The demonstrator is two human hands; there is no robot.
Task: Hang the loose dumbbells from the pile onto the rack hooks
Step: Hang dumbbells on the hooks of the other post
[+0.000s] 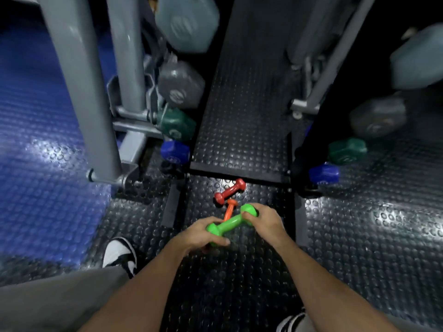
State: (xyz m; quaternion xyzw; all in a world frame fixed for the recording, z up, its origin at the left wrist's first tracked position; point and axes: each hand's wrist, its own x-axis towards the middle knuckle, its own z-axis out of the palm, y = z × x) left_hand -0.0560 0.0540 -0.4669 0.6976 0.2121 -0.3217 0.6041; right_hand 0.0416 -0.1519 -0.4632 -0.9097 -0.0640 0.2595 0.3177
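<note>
Left hand (203,233): wrapped over the lower-left head of the green dumbbell (229,222), fingers curled round it, thumb along the underside.
Right hand (263,220): clamped on the upper-right head, fingertips pressing the green knob.
Green dumbbell: carried between both hands just below frame centre, tilted, right end higher in the frame.
Orange dumbbell (230,208): right behind the green bar, its lower end hidden by it; whether the two touch, I can't tell.
Red dumbbell (229,190): lying on the floor just above the orange one, slanted, close under the front edge of the ramp (242,130).
Ramp: dark studded strip running up the middle of the frame, nothing lying on it.
Rack posts (79,87): grey uprights in the upper left, with grey, green and blue dumbbell heads hanging beside them.
Right rack (333,56): more heads hanging at the right edge, blurred.
Floor (227,295): black studded mat, open room in the lower centre between the forearms.
Shoe (121,255): white and black, lower left, well apart from the pile.
</note>
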